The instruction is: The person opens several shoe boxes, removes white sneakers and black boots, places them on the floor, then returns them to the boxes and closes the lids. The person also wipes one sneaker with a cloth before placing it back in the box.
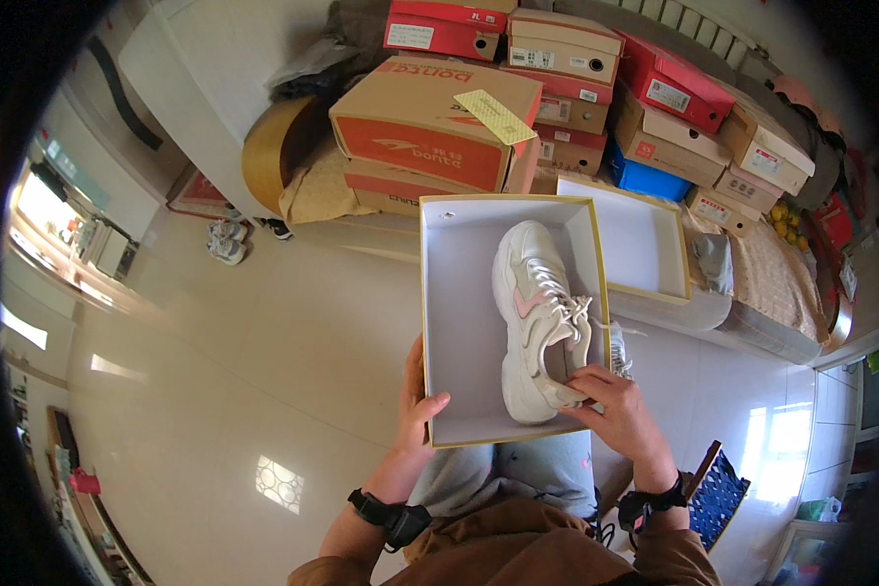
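An open shoebox with a white inside and yellow edges (pixel 463 322) rests above my lap. My left hand (pixel 419 406) grips its near left side, thumb over the rim. Inside the box lies one white lace-up sneaker (pixel 531 315) with a pink patch, its toe pointing away from me. My right hand (pixel 608 406) pinches the sneaker's heel collar at the box's near right corner. Beyond the box, the matching shallow lid (pixel 648 245) lies inside up on the sofa. Part of another laced shoe (pixel 618 351) shows just right of the box, mostly hidden.
A large brown and orange carton (pixel 417 139) and stacked shoeboxes (pixel 564 55) stand on the sofa ahead. Grey sneakers (pixel 227 242) sit on the tiled floor at the left. A stool with a dark woven seat (pixel 718 498) stands at my right.
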The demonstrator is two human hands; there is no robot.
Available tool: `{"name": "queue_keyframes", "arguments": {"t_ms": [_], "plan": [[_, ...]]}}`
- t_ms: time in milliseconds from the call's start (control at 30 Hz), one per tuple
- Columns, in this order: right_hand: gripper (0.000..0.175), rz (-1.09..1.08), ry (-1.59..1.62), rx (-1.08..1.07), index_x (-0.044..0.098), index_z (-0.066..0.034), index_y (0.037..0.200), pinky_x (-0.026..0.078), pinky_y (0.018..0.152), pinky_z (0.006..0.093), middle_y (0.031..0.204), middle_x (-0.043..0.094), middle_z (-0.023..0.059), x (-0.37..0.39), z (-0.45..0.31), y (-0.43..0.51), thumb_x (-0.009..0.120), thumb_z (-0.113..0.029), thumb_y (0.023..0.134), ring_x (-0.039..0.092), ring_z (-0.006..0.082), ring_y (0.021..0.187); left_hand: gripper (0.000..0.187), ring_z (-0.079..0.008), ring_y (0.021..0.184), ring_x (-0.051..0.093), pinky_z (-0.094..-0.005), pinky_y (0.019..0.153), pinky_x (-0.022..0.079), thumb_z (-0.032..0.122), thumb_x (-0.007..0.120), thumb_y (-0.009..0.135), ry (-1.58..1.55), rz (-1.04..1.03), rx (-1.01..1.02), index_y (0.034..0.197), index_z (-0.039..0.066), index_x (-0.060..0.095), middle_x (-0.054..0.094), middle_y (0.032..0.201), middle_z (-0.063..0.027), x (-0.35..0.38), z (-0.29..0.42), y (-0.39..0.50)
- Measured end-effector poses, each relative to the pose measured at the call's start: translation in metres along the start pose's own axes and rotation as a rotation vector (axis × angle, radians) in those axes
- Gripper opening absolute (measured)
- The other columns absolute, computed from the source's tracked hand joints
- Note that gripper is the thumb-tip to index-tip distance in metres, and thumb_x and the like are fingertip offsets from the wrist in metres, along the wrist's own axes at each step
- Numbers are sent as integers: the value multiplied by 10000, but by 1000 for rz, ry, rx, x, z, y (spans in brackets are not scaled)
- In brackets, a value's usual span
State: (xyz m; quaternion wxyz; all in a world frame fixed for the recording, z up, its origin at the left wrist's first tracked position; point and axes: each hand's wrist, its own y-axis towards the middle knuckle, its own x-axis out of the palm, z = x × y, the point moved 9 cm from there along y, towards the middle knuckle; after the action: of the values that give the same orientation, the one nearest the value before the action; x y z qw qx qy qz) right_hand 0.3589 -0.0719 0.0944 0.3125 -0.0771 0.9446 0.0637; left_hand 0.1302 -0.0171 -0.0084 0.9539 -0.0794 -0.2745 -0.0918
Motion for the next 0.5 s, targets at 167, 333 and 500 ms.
{"name": "queue_keyframes", "arguments": {"t_ms": [167,333,500], "plan": [[267,17,59,-5,652,11,1046,542,712,344,1043,637,121,-10,2,-4,753,-31,802,651,291,818,974,-274,1386,364,-410,1138,292,298,704,714,26,-15,32,1526,8,253,372,1502,-163,1,2,1],[275,26,-3,-56,655,33,1033,550,734,337,1014,657,127,-18,0,-6,769,-40,794,661,273,834,975,-271,1402,343,-411,1148,275,297,706,714,28,-1,21,1532,20,254,357,1518,-159,-4,1,0],[269,51,49,47,667,28,1019,556,748,337,1030,662,132,-21,11,-10,779,-42,784,668,277,853,986,-272,1414,329,-411,1156,259,300,714,712,8,-17,29,1537,27,249,353,1526,-152,-4,-1,1]]}}
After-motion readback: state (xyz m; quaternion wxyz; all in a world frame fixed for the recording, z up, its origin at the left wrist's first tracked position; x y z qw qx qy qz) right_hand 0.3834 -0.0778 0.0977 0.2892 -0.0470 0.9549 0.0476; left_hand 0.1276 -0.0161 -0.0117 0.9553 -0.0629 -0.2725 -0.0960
